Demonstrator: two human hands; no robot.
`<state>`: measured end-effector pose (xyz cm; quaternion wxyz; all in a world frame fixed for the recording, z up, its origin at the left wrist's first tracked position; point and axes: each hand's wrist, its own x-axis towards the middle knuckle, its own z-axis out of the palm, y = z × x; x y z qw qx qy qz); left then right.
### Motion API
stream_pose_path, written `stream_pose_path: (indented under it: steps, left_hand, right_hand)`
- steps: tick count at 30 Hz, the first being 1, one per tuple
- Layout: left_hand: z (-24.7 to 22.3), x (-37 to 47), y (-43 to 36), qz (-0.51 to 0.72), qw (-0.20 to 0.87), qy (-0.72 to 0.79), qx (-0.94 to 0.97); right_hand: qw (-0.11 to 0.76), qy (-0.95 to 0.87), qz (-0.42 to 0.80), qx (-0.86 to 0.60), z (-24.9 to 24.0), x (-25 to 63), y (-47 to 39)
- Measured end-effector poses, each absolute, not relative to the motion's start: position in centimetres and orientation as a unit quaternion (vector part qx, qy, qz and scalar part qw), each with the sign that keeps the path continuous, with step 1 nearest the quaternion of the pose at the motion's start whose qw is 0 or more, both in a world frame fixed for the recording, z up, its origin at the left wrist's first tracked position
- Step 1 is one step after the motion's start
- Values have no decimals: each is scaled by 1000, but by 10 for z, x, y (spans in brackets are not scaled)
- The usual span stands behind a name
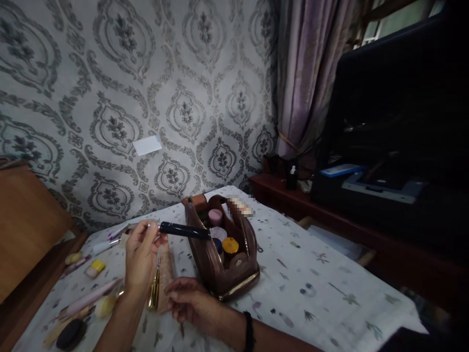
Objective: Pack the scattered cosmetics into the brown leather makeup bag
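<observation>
My left hand grips one end of a glossy black cosmetic tube, perhaps mascara; its other end reaches over the rim of an open brown makeup bag. Inside the bag are a pink round item, a yellow-lidded jar and a dark blue-topped item. Low in front of the bag, my right hand is loosely curled with fingers apart, beside a beige pouch-like piece. Gold-coloured tubes lie on that piece, between my hands.
Left on the patterned tablecloth lie a yellow item, a pale pink tube, a fluffy brush and a dark round item. A pale packet lies behind the bag. A television stands right.
</observation>
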<state>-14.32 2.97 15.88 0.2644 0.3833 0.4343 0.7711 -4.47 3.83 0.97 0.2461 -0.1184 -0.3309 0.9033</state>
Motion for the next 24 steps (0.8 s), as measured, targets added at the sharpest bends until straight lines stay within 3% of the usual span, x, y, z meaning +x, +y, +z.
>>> stream_pose_path:
  steps: [8, 24]
  left_hand:
    - [173, -124, 62, 690, 178, 495, 497]
    - [186, -85, 121, 548, 145, 523, 637]
  right_hand:
    - [256, -337, 900, -103, 2, -49, 40]
    - [251, -339, 900, -112, 0, -52, 42]
